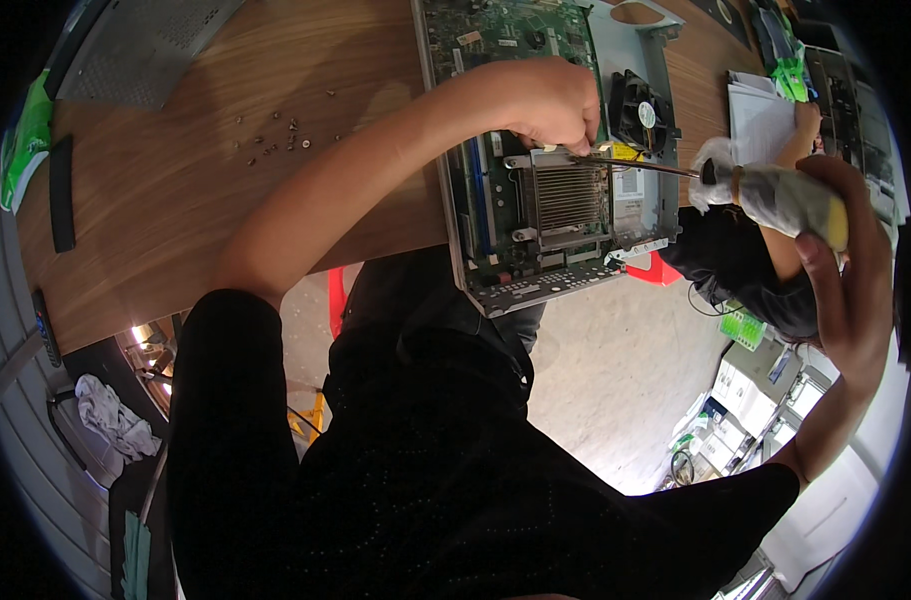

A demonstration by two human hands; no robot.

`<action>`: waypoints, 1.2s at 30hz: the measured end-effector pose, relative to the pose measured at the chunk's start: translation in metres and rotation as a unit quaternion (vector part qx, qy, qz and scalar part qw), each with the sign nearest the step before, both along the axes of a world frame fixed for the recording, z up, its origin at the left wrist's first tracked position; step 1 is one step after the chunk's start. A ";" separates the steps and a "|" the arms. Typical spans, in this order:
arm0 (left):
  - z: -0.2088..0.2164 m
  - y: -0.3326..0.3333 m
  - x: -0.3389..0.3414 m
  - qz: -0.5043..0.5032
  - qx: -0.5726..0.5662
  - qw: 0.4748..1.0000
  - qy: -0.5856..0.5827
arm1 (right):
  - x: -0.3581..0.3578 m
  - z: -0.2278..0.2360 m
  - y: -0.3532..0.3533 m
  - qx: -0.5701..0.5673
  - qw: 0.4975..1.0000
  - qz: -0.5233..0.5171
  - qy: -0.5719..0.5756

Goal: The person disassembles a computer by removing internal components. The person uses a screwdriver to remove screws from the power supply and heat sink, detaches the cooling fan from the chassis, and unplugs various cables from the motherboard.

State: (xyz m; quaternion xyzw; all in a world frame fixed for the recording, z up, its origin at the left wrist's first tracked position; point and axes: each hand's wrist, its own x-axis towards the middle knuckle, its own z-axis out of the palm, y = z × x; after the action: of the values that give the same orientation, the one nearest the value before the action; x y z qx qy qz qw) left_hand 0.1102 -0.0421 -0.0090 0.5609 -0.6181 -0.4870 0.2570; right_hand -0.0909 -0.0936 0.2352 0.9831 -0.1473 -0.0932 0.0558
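Note:
An opened computer case [665, 215] with a green motherboard [520, 45] lies at the table's front edge. A finned heat sink [573, 198] sits on the board, beside a black fan [630, 112]. My right hand [850, 225] is wrapped round the handle of a long screwdriver [655, 167], its grip covered in clear plastic with a yellow end. The shaft points left, its tip by the heat sink's far edge. There my left hand [560, 105] reaches over the board, fingers pinched together close to the tip. What they pinch, if anything, is hidden.
Several loose screws [293, 128] lie on the wooden table [195, 200]. A grey perforated metal panel [140, 55] and a black strip [63, 195] are at left. To the right, another person's hand [806, 118] is near a stack of papers [760, 115].

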 end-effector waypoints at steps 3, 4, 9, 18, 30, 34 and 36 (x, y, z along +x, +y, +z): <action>0.003 0.001 0.001 -0.019 -0.072 0.997 -0.037 | -0.008 0.000 -0.012 -0.009 0.996 -0.080 0.040; 0.007 0.001 0.000 -0.019 -0.073 0.996 -0.038 | -0.012 -0.001 -0.016 -0.015 0.993 -0.103 0.058; 0.022 0.008 -0.025 0.007 -0.369 0.929 0.032 | -0.016 -0.011 -0.022 -0.027 0.992 -0.117 -0.045; 0.016 0.005 -0.022 -0.012 -0.396 0.918 0.003 | -0.002 0.022 -0.014 -0.007 0.989 0.107 0.106; 0.012 0.000 -0.020 -0.041 -0.346 0.933 0.088 | -0.008 0.018 -0.022 -0.071 0.982 0.157 0.082; 0.007 0.000 -0.022 -0.029 -0.355 0.926 0.127 | -0.020 0.011 -0.032 0.002 0.993 -0.113 0.020; 0.007 -0.002 -0.021 -0.038 -0.349 0.929 0.116 | -0.016 0.019 -0.026 -0.039 0.998 0.038 0.016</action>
State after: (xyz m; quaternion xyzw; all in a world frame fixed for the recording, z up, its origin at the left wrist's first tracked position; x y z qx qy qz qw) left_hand 0.0890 -0.0438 -0.0018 0.3510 -0.7359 -0.3118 0.4878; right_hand -0.1074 -0.1198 0.2543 0.9833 -0.1128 -0.1013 0.1004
